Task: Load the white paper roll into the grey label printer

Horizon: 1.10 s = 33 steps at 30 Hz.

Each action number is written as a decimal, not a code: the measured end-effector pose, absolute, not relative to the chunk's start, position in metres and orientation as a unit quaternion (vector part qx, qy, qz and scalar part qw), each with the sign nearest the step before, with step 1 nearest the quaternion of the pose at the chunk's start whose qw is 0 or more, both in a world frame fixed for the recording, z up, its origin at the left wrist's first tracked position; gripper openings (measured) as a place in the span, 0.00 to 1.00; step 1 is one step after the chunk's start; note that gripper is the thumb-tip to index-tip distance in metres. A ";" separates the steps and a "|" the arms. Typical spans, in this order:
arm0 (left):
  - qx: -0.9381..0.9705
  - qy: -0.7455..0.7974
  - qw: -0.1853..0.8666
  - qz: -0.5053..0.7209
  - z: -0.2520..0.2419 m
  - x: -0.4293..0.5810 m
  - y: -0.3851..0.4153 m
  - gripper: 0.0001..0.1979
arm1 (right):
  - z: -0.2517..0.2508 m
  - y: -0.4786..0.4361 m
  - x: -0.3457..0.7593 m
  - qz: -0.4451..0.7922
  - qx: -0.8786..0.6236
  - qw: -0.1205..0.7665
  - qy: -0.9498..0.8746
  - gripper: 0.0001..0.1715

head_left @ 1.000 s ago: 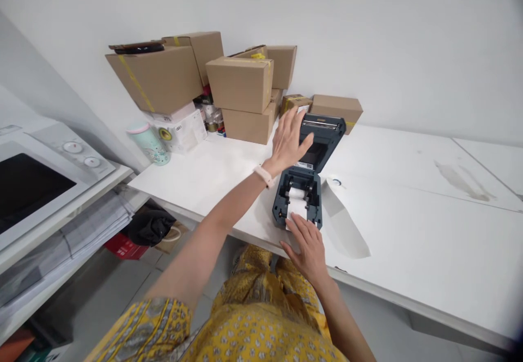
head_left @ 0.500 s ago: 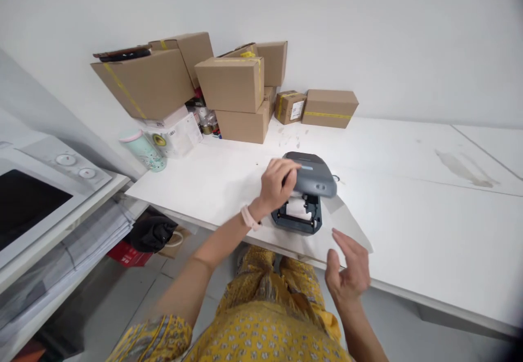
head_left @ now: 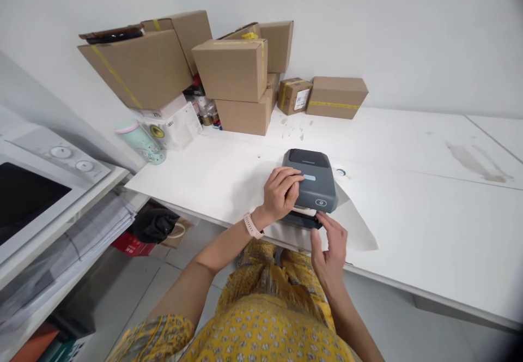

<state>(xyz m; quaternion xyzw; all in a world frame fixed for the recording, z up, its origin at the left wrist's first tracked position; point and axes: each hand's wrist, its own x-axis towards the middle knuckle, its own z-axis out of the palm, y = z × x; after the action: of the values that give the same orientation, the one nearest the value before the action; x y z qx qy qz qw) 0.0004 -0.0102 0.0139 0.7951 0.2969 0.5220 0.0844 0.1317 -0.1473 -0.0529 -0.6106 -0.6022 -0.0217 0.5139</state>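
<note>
A dark grey label printer [head_left: 314, 179] sits near the front edge of the white table, its lid lowered partway over the base. A strip of white paper [head_left: 306, 211] shows in the front gap between lid and base. My left hand [head_left: 280, 193] grips the left side of the lid, fingers on top and bent round its edge. At the front right corner of the printer is my right hand [head_left: 330, 242], its fingers stretched out and thumb apart. Its fingertips reach the gap under the lid; whether they touch the paper I cannot tell.
A white sheet [head_left: 357, 225] lies under and right of the printer. Cardboard boxes [head_left: 229, 70] are stacked at the back left, with smaller ones [head_left: 337, 97] along the wall. A mint tumbler [head_left: 143, 144] stands at the left, near a microwave [head_left: 49, 171] on a shelf.
The printer's lid has come down from raised to nearly closed, with my left hand on it. My right hand has moved left and up to the printer's front corner.
</note>
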 end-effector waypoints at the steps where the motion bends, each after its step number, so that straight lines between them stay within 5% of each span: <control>1: 0.794 0.297 0.089 0.523 0.014 0.001 -0.011 0.17 | -0.053 -0.147 0.128 -0.007 -0.607 0.503 -0.615 0.19; 11: 0.796 0.299 0.090 0.519 -0.021 -0.010 -0.032 0.16 | -0.081 -0.161 0.118 -0.059 -0.514 0.426 -0.742 0.23; 22: 0.794 0.281 0.061 0.536 -0.060 -0.011 -0.040 0.18 | -0.061 -0.155 0.129 -0.149 -0.559 0.531 -0.619 0.24; 26: 0.778 0.284 0.052 0.558 -0.062 -0.007 -0.039 0.18 | -0.036 -0.097 0.149 0.003 -0.623 0.549 -0.558 0.24; 33: 0.771 0.286 0.046 0.568 -0.068 -0.002 -0.035 0.17 | -0.044 -0.070 0.156 0.197 -0.636 0.536 -0.519 0.39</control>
<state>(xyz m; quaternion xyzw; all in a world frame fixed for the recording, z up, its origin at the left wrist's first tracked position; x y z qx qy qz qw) -0.0024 -0.0353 -0.0678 0.7705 0.2856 0.5680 0.0463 0.1562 -0.0701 -0.0435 -0.6360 -0.5190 0.1967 0.5361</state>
